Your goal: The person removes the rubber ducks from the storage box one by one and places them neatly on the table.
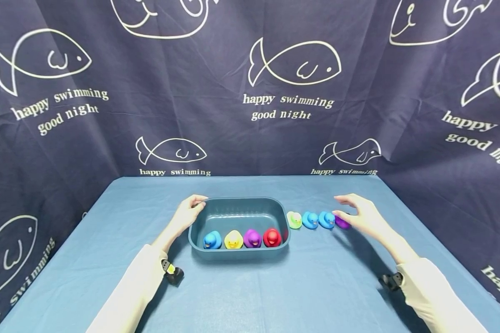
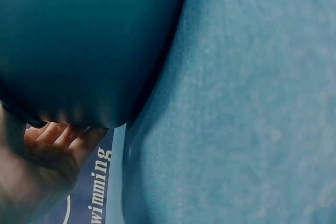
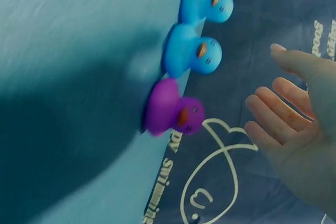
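Observation:
My left hand [image 1: 190,210] grips the far left corner of a dark teal plastic box [image 1: 241,253]. In the left wrist view its fingers [image 2: 63,137] lie against the box's wall. Inside, along the near side, sit a blue rubber duck [image 1: 212,240], a yellow one [image 1: 234,239], a purple one [image 1: 252,238] and a red one [image 1: 272,237]. My right hand [image 1: 362,212] hovers over another purple duck [image 3: 170,109], fingers and thumb spread apart, holding nothing. That duck is partly hidden by the hand in the head view.
Right of the box, a green duck [image 1: 294,220] and two blue ducks, one nearer the box [image 1: 310,220] and one farther right [image 1: 327,220], stand in a row with the purple one. Blue cloth covers the table [image 1: 250,300]. A dark printed curtain [image 1: 225,125] hangs behind and at both sides.

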A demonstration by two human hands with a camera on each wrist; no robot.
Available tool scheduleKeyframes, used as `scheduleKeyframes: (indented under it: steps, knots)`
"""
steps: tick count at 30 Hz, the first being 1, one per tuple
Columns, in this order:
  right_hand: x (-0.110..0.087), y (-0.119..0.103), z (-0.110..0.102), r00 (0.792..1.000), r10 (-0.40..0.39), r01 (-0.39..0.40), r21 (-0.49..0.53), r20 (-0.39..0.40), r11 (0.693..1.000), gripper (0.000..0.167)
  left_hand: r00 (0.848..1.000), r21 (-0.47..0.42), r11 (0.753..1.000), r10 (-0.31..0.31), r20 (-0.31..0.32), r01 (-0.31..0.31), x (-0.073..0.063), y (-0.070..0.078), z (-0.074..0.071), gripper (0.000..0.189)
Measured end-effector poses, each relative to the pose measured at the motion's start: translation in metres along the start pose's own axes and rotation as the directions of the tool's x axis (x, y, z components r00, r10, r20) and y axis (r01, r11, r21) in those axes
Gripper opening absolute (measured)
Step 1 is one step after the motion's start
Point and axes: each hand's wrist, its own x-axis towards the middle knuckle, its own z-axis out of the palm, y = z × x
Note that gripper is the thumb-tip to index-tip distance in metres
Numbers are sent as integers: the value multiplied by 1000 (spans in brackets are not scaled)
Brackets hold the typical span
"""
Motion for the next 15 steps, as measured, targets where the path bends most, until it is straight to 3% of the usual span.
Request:
scheduleKeyframes:
  steps: [8,15]
  knots:
    - [9,-22,9,996,-92,92,7,-21,996,37,1000,6,1000,3,-4,-3,1,-2,1,26]
    - [15,-43,17,994,-99,97,58,36,994,36,1000,6,1000,-5,2,5,1,-1,1,27]
